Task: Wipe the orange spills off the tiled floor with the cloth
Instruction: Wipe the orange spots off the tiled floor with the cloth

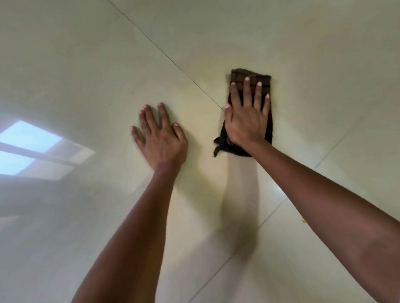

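Right hand, fingers straight and spread, presses the cloth flat on the floor, right of centre. Left hand lies flat and spread on bare tile, holding nothing. Judgement: keep palm pressure even, overlap strokes, then take the orange speck at lower right. No writing or labels visible.

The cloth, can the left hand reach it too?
Probably yes. The left hand rests flat on the floor beside the cloth, with only bare tile between them, though the right hand covers most of it.
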